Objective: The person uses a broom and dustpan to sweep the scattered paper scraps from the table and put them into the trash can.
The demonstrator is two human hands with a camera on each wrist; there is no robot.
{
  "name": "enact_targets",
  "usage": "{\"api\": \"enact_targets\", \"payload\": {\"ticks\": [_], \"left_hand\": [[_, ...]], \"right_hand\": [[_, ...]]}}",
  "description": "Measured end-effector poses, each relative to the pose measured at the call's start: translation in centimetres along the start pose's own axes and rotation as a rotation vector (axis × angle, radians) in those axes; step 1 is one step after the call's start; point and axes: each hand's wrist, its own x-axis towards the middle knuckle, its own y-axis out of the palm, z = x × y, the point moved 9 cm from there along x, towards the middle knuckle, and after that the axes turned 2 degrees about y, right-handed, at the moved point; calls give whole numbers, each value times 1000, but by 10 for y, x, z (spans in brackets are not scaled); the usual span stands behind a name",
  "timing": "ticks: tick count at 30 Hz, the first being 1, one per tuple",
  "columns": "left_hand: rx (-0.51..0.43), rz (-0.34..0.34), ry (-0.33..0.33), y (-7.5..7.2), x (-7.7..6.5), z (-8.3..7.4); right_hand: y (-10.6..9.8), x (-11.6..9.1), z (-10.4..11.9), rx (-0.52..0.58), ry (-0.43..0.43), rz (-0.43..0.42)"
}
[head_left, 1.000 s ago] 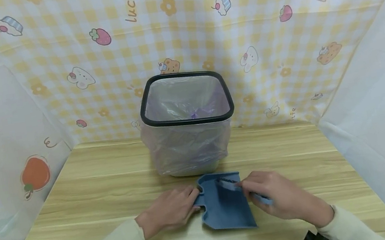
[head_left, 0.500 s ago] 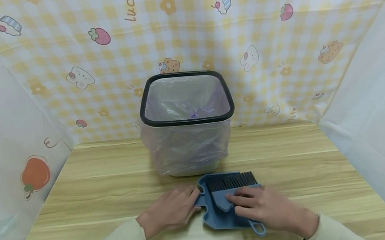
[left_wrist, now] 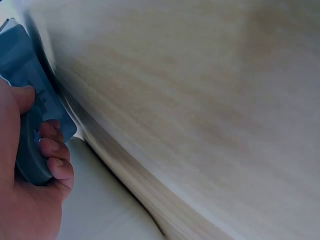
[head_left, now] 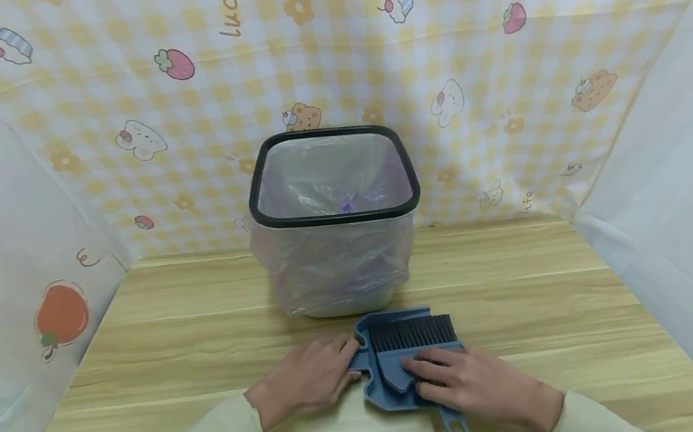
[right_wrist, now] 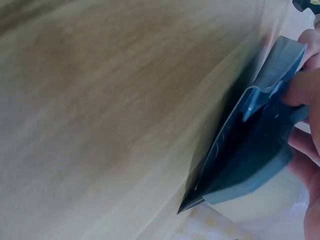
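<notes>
A blue dustpan (head_left: 380,396) lies on the table in front of the bin. My left hand (head_left: 306,376) grips its short handle from the left. In the left wrist view the fingers curl round that blue handle (left_wrist: 31,155). A blue brush (head_left: 394,367) with dark bristles (head_left: 412,333) lies flat over the pan, bristles toward the bin. My right hand (head_left: 479,381) holds the brush by its body, fingers bent across the top. The brush's looped handle end (head_left: 456,426) sticks out below the pan's near edge. Much of the pan's inside is hidden by the brush and hand.
A bin (head_left: 343,265) with a black rim and a translucent liner bag stands just behind the dustpan. Light wood-grain table (head_left: 201,320) surrounds it. A patterned yellow check cloth (head_left: 204,118) hangs behind, with white cloth sides left and right.
The brush has turned from tilted on edge to lying flat over the dustpan, then shifted slightly toward me. My right hand turned with it. My left hand has kept its place on the handle.
</notes>
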Motion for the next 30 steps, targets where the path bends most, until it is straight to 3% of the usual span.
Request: {"api": "enact_targets", "payload": {"ticks": [11, 30], "left_hand": [[-22, 34, -21, 3, 1, 3], [-50, 85, -69, 11, 1, 2]], "right_hand": [[4, 2, 1, 68, -24, 99], [11, 4, 5, 48, -69, 225]]}}
